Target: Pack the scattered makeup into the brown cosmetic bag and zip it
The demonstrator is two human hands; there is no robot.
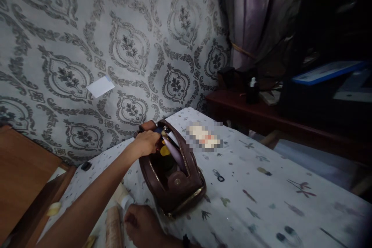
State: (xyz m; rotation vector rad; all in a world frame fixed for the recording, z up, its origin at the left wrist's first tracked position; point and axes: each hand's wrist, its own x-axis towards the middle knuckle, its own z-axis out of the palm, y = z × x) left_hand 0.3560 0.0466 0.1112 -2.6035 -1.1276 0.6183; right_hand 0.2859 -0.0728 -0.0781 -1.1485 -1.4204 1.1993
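Note:
A brown zip pouch (180,190) stands open on the patterned white tablecloth (261,186). Inside it I see a lilac tube (174,151), a yellow item (165,150) and dark things below. My left hand (147,143) reaches across from the lower left. Its fingers are curled at the far end of the pouch's mouth, touching the contents, and whether they grip anything is hidden. At the bottom edge my right hand (142,226) rests on the cloth as a loose fist beside the pouch's near end. It lies next to a beige roll (114,224) and a white-capped tube (126,201).
A blurred packet (203,136) lies past the pouch, and a small black object (86,166) sits near the wall. Wooden furniture (23,170) stands at the left. A dark red bench (261,116) with a small bottle (252,89) is at the right, under a curtain.

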